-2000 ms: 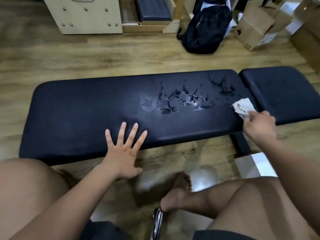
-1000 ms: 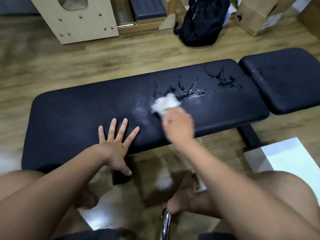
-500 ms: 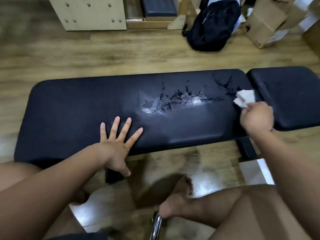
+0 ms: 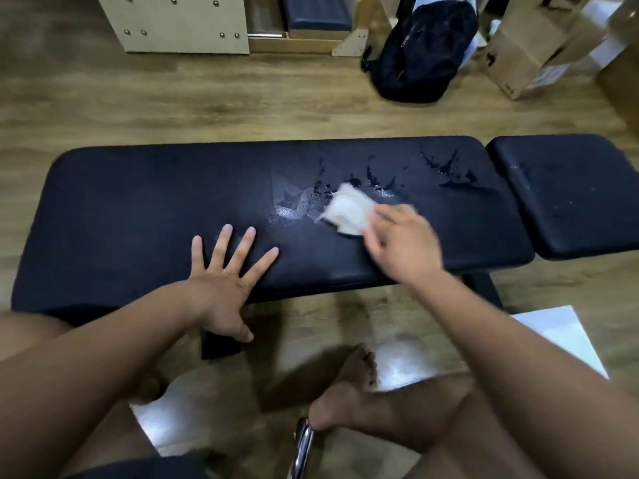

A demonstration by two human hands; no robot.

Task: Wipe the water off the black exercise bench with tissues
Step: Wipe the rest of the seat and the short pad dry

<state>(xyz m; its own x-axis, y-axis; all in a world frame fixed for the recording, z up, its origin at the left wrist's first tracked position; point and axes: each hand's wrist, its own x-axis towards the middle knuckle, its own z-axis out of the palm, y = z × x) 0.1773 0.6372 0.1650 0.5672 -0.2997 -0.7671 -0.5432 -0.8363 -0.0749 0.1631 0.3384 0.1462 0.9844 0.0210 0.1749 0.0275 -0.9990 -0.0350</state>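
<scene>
The black exercise bench (image 4: 138, 209) lies across the view on a wooden floor, with a separate seat pad (image 4: 570, 195) at its right end. Water (image 4: 449, 174) is splashed over the long pad's middle and right, and droplets dot the seat pad. My right hand (image 4: 401, 243) presses a crumpled white tissue (image 4: 347, 210) onto the wet patch near the pad's centre. Flat on the pad's near edge rests my left hand (image 4: 228, 285), fingers spread, holding nothing.
A black backpack (image 4: 422, 50), cardboard boxes (image 4: 529, 53) and a wooden cabinet (image 4: 179, 22) stand beyond the bench. My bare legs and a foot (image 4: 345, 399) are in front of it. A white sheet (image 4: 560, 337) lies on the floor at the right, and a chrome tube (image 4: 301, 447) sits near the bottom.
My right hand has swept the tissue left from the pad's right end back to the centre. Less water shows in the middle than two seconds ago. My left hand stayed put.
</scene>
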